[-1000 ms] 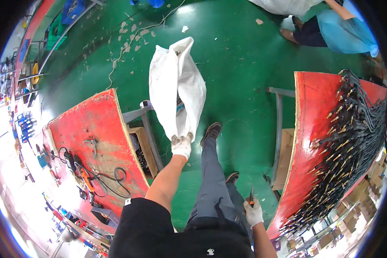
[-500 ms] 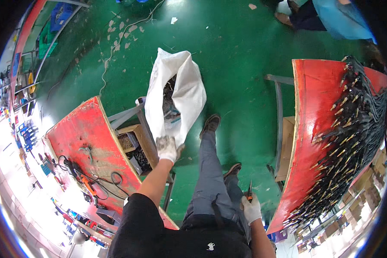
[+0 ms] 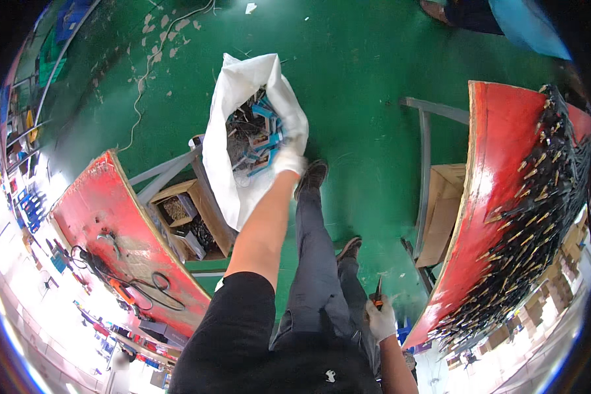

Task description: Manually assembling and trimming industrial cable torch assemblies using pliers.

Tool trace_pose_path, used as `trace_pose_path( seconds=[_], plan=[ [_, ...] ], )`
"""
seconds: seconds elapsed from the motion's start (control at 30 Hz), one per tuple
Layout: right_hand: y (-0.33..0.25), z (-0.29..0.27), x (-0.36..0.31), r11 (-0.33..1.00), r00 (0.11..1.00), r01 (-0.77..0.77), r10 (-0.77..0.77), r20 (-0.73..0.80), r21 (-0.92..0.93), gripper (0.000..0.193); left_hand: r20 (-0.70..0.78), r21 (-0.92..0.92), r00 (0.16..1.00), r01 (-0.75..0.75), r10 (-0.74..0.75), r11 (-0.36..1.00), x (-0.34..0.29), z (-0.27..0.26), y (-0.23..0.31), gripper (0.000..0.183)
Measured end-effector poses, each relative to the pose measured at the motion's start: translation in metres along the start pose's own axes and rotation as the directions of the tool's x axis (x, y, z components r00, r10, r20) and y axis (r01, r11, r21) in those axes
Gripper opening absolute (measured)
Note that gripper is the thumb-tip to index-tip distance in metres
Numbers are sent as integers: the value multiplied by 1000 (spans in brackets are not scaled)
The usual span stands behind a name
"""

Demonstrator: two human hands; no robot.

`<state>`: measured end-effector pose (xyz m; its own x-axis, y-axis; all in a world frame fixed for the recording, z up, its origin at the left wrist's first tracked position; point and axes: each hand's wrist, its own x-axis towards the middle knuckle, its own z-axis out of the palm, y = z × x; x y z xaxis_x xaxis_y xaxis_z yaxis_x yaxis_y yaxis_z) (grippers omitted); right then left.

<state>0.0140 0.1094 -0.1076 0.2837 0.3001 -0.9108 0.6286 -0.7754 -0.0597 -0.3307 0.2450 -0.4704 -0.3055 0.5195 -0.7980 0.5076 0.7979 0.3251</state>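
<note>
The gloved left hand (image 3: 287, 159) grips one white sack (image 3: 243, 131) by its rim, holding it open above the green floor (image 3: 368, 85), off the right edge of the left red bench (image 3: 105, 217). The sack looks soft and limp, probably weighty with tangled cable scraps; its rim seems the best hold. The gloved right hand (image 3: 381, 320) clasps one small cutter (image 3: 377, 290). Two red benches show.

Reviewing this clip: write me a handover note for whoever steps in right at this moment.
Left hand, in a white glove, grips the rim of the white woven sack, held open over the green floor.
Right hand, gloved, holds a small dark cutter at the hip.
Sack: holds tangled dark cables with blue pieces.
Right red workbench: covered with rows of black cable pieces.
Left red workbench: carries an orange tool and black cord.
Done: sack partly filled. Left: cables on the bench are not bagged.
</note>
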Motion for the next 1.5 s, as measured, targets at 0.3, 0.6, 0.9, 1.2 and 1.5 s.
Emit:
trace_pose_path(
  seconds=[0.3,0.6,0.9,1.2,1.5],
  plan=[
    [-26,6,4,995,992,65,-73,101,79,15,78,339,980,-198,182,920,-85,-21,49,71],
    [-18,-9,-33,933,976,201,-216,18,299,36,-34,429,914,-352,405,832,-179,-29,41,50],
    [58,-87,-81,776,895,445,-378,-235,447,33,-90,516,633,-630,769,580,-242,-58,81,42],
    [248,-135,-43,399,874,466,-69,-481,790,30,-24,416,446,-809,895,415,-375,35,223,51],
    [336,-171,-36,493,920,378,-105,-378,784,37,481,-520,460,-536,746,665,-504,226,312,31]
  ],
)
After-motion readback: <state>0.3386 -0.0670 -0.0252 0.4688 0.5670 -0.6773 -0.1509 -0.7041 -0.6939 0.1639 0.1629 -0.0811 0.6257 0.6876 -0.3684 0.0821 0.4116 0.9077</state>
